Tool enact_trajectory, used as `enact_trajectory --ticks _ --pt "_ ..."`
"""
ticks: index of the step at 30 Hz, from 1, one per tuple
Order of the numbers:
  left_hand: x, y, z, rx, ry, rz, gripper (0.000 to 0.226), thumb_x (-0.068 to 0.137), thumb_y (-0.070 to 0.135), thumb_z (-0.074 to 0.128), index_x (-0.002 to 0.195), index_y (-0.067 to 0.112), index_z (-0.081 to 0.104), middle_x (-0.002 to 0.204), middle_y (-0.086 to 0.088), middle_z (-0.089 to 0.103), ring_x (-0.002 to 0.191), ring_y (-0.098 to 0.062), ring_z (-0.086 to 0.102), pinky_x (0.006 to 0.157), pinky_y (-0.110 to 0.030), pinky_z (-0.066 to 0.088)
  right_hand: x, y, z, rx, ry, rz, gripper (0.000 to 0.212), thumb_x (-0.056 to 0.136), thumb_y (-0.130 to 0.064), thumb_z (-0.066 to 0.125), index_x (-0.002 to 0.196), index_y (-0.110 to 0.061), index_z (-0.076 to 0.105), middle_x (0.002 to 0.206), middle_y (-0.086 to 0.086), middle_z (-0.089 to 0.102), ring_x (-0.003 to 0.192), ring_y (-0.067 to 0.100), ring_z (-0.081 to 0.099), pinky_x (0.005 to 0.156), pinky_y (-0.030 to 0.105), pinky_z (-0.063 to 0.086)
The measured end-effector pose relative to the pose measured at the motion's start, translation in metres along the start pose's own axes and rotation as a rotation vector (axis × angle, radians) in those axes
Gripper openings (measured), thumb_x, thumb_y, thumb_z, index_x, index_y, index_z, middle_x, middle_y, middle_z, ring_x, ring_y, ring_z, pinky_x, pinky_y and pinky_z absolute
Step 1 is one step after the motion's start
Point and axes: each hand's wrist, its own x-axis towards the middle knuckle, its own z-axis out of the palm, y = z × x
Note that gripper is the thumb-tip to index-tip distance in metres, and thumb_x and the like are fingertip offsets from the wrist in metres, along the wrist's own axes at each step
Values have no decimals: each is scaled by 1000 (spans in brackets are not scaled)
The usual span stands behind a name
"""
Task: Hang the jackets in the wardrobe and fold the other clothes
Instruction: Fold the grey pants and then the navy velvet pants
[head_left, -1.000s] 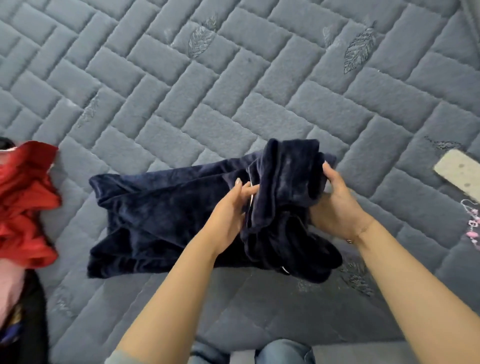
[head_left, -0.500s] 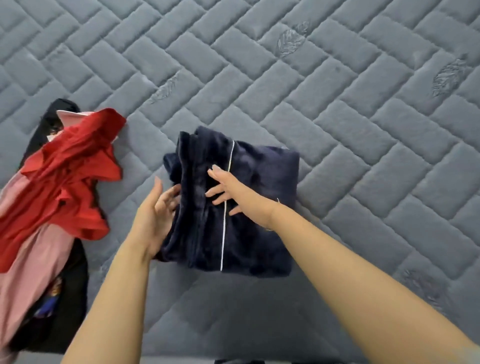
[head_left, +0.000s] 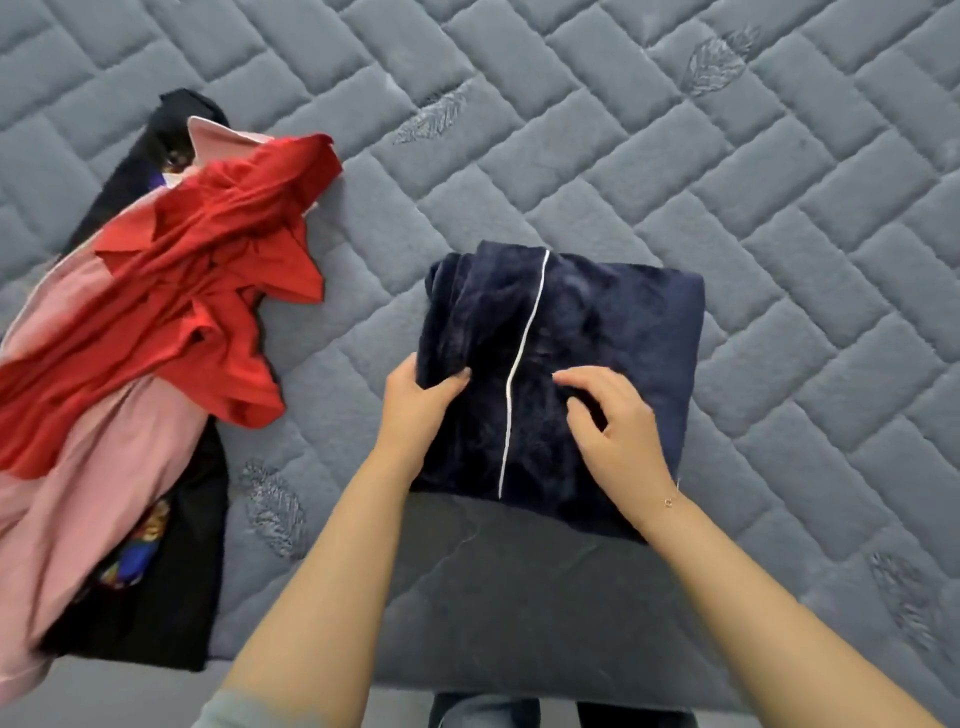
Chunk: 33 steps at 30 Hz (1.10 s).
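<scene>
- We see the left hand (head_left: 415, 402) at the left edge of the folded navy garment (head_left: 613, 332), thumb on top and fingers curled under the edge, pinching the plush fabric.
- We see the right hand (head_left: 615, 421) lying on top of the same garment, right of its white piping (head_left: 522, 364); the fingers are bent and the tips press into the fabric, and we cannot tell whether they pinch any of it or only press down.
- The navy garment sits as a compact, roughly square bundle on the grey quilted bedcover (head_left: 779, 208), near the middle of the scene and close to the near edge of the bed.
- The white piping runs in a thin line from the far edge of the bundle to its near edge, between our two hands.
- To the left, well apart from the bundle, we see a loose pile of clothes: a red garment (head_left: 208, 291) crumpled on top, a pink garment (head_left: 88, 478) spread beneath it toward the near left, and a black garment (head_left: 176, 597) under both, with a patch of coloured print showing at its near part.
- A thin bracelet (head_left: 670, 500) circles the right wrist.
- Embroidered leaf motifs dot the bedcover, one just right of the pile.
</scene>
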Motion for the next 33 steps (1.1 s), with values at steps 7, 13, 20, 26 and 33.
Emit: enact_trajectory --ticks 7,13,20,26,33 --pt "-4 -35 -48 404 -135 -412 67 69 62 76 121 27 51 120 9 59 109 -11 59 92 -36 51 -7 7 24 -383 -447 -62 64 96 -32 53 152 -12 29 159 1 26 149 13 15 121 25 9" --pt "-39 -27 -36 244 -141 -223 26 88 22 71 107 6 64 104 -10 71 95 -24 69 69 -32 60 -57 -10 41 -898 -456 -187 110 73 -54 65 152 4 14 159 26 6 148 41 4 119 58 5" --pt "-79 30 11 237 -261 27 29 77 35 68 97 13 69 95 -8 74 97 -26 69 83 -45 58 -68 -7 63 -714 64 43 88 85 -47 59 150 1 25 158 16 24 147 31 21 119 48 21" --pt "-79 70 50 35 -443 77 39 88 31 62 126 23 63 115 -1 71 115 -18 63 98 -36 51 -26 0 1 -154 350 173 50 74 -21 80 120 -11 64 102 7 73 84 26 66 67 30 50" --pt "-124 48 52 -130 -94 -14 27 94 11 59 116 26 64 121 7 69 117 -12 61 94 -29 48 -5 -14 -120 156 125 355 14 78 -21 77 90 -16 70 85 -1 72 80 12 63 70 20 44"
